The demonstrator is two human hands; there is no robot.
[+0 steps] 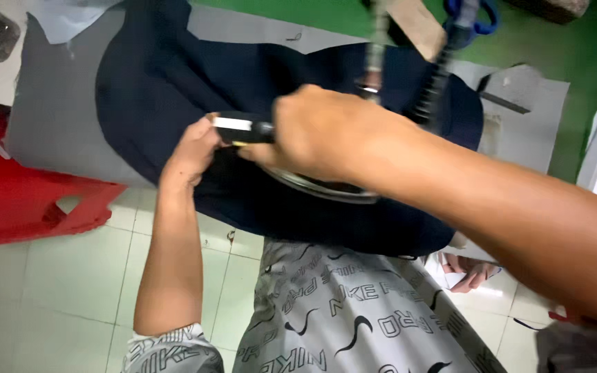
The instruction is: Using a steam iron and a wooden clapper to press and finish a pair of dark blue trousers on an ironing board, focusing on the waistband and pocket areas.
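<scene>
- Fabric (174,90), dark navy, spread over bench (50,117).
- Left hand (191,155): fingers pinching fabric; best kept taut.
- Right hand (326,131): fingers clamped on black handle (243,129); best guided steadily.

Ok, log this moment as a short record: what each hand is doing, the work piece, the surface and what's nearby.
left hand: fingertips on a small black and white piece at the dark fabric
right hand: over the fabric, gripping a dark handle
work piece: navy fabric
surface: grey sheet
nearby: red plastic stool, blue-handled scissors
</scene>
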